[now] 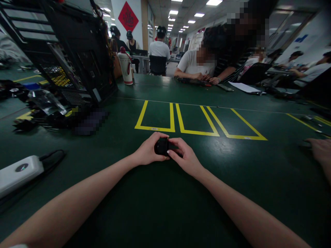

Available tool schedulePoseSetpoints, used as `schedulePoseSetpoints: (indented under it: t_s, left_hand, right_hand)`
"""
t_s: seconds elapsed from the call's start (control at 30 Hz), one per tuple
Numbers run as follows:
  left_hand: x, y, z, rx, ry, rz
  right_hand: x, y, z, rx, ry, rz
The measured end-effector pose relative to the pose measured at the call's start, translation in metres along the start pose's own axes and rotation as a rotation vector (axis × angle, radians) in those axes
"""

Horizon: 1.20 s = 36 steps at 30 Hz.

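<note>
A small black rounded object (161, 147) is held between my two hands just above the green table, in the middle of the head view. My left hand (149, 148) curves around its left side, thumb and fingers closed on it. My right hand (186, 156) pinches its right side with thumb and index finger, and a dark part shows inside that grip. What kind of thing it is, I cannot make out. Beyond both hands lie frames of yellow tape (155, 128) stuck to the table.
At left stand an open black computer case (88, 65), a plastic bottle (46, 100) and a white power bank (22, 174) with a cable. A paper cup (126, 67) stands behind. Another person's hand (322, 153) is at the right edge; two people work across the table (165, 206).
</note>
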State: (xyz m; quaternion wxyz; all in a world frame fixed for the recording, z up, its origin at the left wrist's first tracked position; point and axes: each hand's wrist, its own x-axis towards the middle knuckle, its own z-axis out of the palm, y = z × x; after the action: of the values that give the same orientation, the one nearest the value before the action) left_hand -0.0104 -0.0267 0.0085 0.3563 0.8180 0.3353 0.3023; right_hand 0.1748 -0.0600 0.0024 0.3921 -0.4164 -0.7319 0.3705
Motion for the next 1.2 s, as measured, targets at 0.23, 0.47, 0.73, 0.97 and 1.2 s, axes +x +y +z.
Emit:
schedulePoseSetpoints:
  t_s: [0.23, 0.47, 0.73, 0.97, 1.2]
  left_hand:
    - [-0.0002, 0.0004, -0.0013, 0.007, -0.012, 0.015]
    - [-0.0001, -0.0011, 0.0004, -0.004, 0.003, 0.007]
    - [-0.0005, 0.0006, -0.0013, -0.008, -0.009, 0.01]
    - [0.0002, -0.0015, 0.0003, -0.022, 0.006, 0.019]
    - [-0.0002, -0.0006, -0.0001, -0.03, -0.002, 0.011]
  right_hand:
    - [-0.0018, -0.0006, 0.0001, 0.057, -0.007, -0.017]
    - [-0.0009, -0.0007, 0.001, 0.052, -0.001, 0.014]
    - [-0.0011, -0.0012, 0.001, 0.006, -0.005, -0.006]
    - [-0.0014, -0.0034, -0.0002, 0.039, 0.001, 0.005]
    - [-0.0001, -0.0002, 0.0012, 0.001, 0.02, -0.007]
